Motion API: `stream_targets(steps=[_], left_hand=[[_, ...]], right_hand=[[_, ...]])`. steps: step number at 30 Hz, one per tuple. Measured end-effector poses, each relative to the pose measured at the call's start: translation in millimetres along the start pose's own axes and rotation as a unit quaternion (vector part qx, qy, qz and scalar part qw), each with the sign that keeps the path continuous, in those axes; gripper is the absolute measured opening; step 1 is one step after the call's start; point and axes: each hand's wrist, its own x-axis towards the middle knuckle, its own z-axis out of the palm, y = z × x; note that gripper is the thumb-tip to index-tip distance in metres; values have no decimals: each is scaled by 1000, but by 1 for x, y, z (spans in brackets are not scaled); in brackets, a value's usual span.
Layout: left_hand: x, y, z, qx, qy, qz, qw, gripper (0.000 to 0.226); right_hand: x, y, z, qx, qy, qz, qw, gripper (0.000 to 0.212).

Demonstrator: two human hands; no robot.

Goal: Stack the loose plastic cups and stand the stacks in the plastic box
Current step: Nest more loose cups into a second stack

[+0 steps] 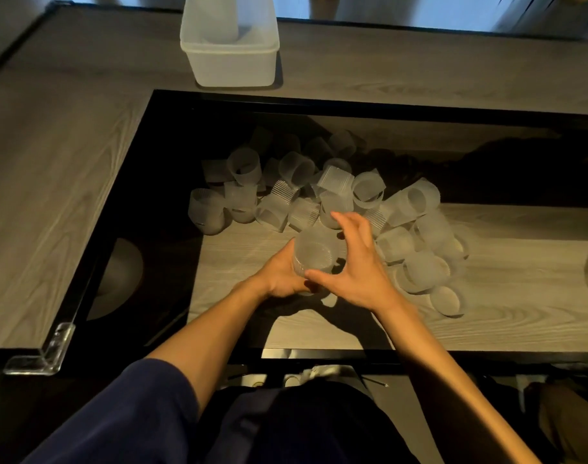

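Observation:
Several frosted, ribbed plastic cups lie loose in a heap on the lower glass-framed surface. My left hand grips a short stack of cups from below and from the left. My right hand hovers over the stack's right side with fingers spread and thumb near the stack's base; it holds nothing that I can see. The translucent plastic box stands on the wooden top at the back, with one tall stack of cups upright inside it.
A black frame borders the sunken area with the cups. The wooden tabletop runs along the left and back. A clear corner guard sits on the near left corner. A round reflection shows in the dark glass.

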Motion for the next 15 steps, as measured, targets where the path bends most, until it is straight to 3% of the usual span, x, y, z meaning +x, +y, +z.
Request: stream_targets(steps=[2,6,11,15], left_hand=[[2,0,-2,65,3,7,998,119],[3,8,-27,233,32,-77,969,104],[-6,13,-66,388,294,-162,859,61],[-10,0,-101,401,366,-216,812,59]], right_hand=[[2,-3,6,33,-56,65,996,114],[6,3,17,57,-26,84,995,97],[10,9,19,45,-31,87,995,96],[12,13,21,49,-27,95,994,95]])
